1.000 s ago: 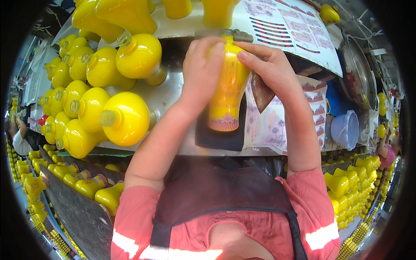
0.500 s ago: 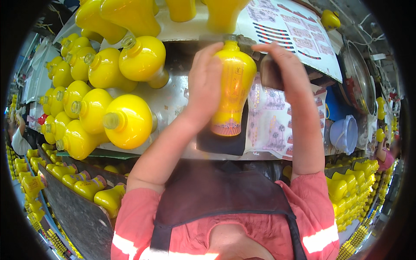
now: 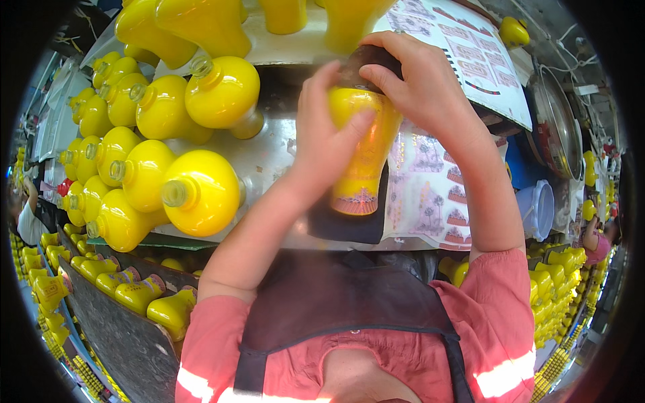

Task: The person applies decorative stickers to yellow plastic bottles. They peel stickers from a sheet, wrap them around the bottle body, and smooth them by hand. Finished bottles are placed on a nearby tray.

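My left hand (image 3: 330, 141) grips the body of an upright yellow bottle (image 3: 361, 158) with a printed band near its base. Over the bottle's top sits a dark label sleeve (image 3: 363, 62), and my right hand (image 3: 422, 84) is closed on it from above. The bottle stands over a dark pad (image 3: 349, 225) on the metal work surface (image 3: 269, 158). Both forearms reach up from the lower edge.
Many uncapped yellow bottles (image 3: 201, 191) lie on their sides at the left. Sheets of printed labels (image 3: 437, 181) lie to the right of the bottle, another sheet (image 3: 470, 60) farther back. A translucent tub (image 3: 537, 208) stands right. Finished yellow bottles (image 3: 134, 292) line a belt below left.
My right hand has come back over the bottle's top with the dark sleeve, after lifting off to the right half a second ago. The left hand has kept its grip on the bottle.
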A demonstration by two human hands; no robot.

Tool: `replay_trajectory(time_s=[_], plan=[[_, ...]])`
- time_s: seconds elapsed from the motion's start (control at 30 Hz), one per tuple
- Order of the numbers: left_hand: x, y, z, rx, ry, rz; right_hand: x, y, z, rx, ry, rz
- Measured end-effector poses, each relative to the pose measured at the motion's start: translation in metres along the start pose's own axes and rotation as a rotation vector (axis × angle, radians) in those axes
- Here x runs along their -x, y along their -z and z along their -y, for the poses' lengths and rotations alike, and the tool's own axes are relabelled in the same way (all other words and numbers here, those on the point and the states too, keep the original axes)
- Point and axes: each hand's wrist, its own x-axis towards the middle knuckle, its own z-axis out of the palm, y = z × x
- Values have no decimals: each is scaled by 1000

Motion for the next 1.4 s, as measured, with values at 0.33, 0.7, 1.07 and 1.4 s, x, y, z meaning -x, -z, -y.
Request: replay_trajectory(time_s=[0.33, 0.7, 1.07, 1.4], plan=[[1, -3, 3, 255, 93, -56, 5, 8, 7, -392, -120, -17], [-12, -4, -17, 130, 192, -46, -1, -3, 10, 73, 54, -21], [-11, 2, 3, 236, 219, 11, 38, -11, 11, 173, 167, -512], [-2, 9, -19, 820, 445, 82, 101, -13, 46, 156, 283, -356]])
